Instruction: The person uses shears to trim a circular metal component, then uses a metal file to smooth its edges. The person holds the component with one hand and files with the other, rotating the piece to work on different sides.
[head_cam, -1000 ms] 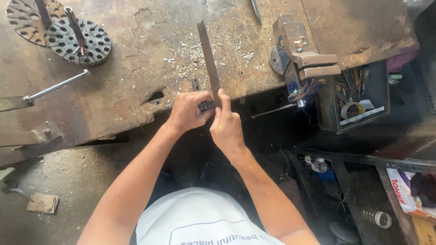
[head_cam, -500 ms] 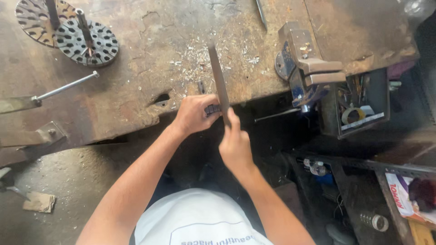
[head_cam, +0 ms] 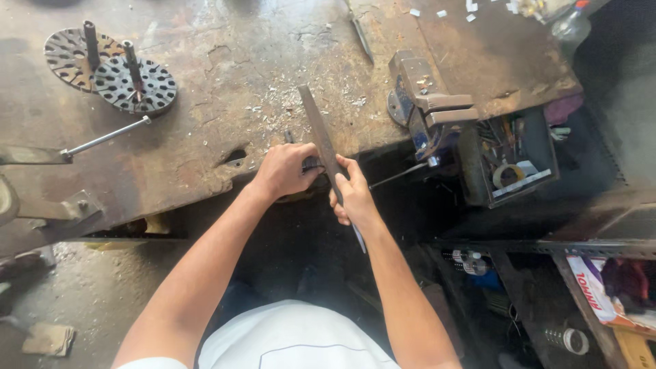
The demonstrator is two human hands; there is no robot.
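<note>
My right hand (head_cam: 354, 195) has slid along the long flat grey steel file (head_cam: 321, 140); my left hand (head_cam: 285, 169) clamps a small dark part (head_cam: 311, 162). The file feels stiff, heavy; best held near its end.

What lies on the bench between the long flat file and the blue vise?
In the head view, only scattered metal chips lie between the file and the vise.

Both hands (left (head_cam: 285, 169), right (head_cam: 353, 196)) grip a flat file (head_cam: 320, 140) at the workbench (head_cam: 205, 123) edge

Metal workshop, scarred workbench (head_cam: 205, 137), bench vise (head_cam: 427, 102), filings
</note>
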